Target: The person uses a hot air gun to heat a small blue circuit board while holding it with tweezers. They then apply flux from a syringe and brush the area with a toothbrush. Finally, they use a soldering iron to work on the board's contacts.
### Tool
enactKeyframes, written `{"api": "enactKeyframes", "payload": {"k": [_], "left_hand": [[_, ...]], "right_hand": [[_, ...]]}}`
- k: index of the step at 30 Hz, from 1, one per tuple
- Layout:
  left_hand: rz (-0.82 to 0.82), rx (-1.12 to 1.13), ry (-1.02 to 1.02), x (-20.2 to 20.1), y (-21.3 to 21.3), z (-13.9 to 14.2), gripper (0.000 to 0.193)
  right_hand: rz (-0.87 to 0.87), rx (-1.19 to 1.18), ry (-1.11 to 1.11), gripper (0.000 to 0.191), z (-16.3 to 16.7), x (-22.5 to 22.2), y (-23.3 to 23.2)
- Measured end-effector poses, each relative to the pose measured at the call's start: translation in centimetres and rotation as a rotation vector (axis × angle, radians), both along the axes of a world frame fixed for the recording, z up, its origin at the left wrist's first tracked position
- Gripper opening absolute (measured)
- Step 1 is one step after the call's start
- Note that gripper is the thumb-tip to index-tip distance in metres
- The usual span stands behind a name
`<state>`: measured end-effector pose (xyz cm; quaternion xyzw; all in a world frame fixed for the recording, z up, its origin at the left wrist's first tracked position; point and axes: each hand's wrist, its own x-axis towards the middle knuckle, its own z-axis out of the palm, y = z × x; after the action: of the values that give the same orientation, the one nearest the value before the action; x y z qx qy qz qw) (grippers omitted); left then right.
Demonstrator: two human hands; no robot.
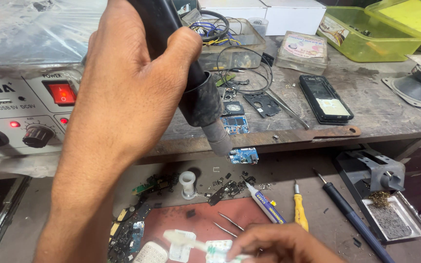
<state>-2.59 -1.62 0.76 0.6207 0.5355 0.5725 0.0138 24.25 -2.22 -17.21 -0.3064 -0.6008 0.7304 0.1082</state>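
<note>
- We look down on a cluttered, scuffed grey workbench (pixel 386 109) with a lower shelf in front of it, its top strewn with small black parts and screws.
- At the left stands a grey rework station (pixel 20 104) with a lit red power switch (pixel 61 93) and a black knob (pixel 37 135); plastic film covers its top.
- Along the back sit white boxes, a clear tub of wires (pixel 230 41) and a yellow-green plastic container (pixel 366 34). A dark phone (pixel 325 99) lies face up on the bench, with thin tweezers (pixel 288 111) just beside it.
- On the lower shelf we see a reddish mat (pixel 205 219), a yellow-handled screwdriver (pixel 300 210), a long dark soldering iron (pixel 352 216) and its stand holding brass wool (pixel 381 197).
- Our left hand (pixel 127 97) is wrapped tightly round the black hot-air handpiece (pixel 191 83), fingers closed on its barrel, thumb across the front; the tool tilts down to the right.
- The nozzle tip hangs just above a small blue circuit board (pixel 243 155) that rests at the bench's front edge, very close, though we cannot tell whether they touch.
- Our right hand (pixel 281 243), low in view, has its fingers closed on a white plastic strip (pixel 196 242) over the mat, well apart from the board.
</note>
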Motion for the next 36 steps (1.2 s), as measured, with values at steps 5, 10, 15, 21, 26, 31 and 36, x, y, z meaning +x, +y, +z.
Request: {"api": "enactKeyframes", "payload": {"k": [5, 10, 15, 21, 26, 31, 36], "left_hand": [[0.032, -0.01, 0.025, 0.1, 0.1, 0.0, 0.03], [0.042, 0.017, 0.058, 0.1, -0.1, 0.1, 0.027], [0.007, 0.007, 0.02, 0.2, -0.1, 0.2, 0.026], [0.003, 0.012, 0.028, 0.2, -0.2, 0.1, 0.026], [0.016, 0.018, 0.043, 0.1, -0.1, 0.1, 0.027], [0.029, -0.017, 0.021, 0.1, -0.1, 0.1, 0.027], [0.011, 0.026, 0.037, 0.1, -0.1, 0.1, 0.026]], "right_hand": [[-0.203, -0.043, -0.069, 0.018, 2.3, 1.5, 0.5], [-0.211, -0.043, 0.002, 0.034, 4.5, 2.3, 1.5], [-0.096, -0.136, 0.3, 0.064, 5.7, 2.9, 1.7], [-0.205, -0.158, 0.514, 0.06, 4.0, 4.8, 2.4], [-0.326, -0.014, 0.48, 0.046, 2.7, 6.2, 2.7], [-0.234, 0.112, 0.531, 0.048, 2.8, 6.5, 2.8], [-0.475, 0.045, 0.659, 0.034, 2.9, 5.6, 3.1]]}}
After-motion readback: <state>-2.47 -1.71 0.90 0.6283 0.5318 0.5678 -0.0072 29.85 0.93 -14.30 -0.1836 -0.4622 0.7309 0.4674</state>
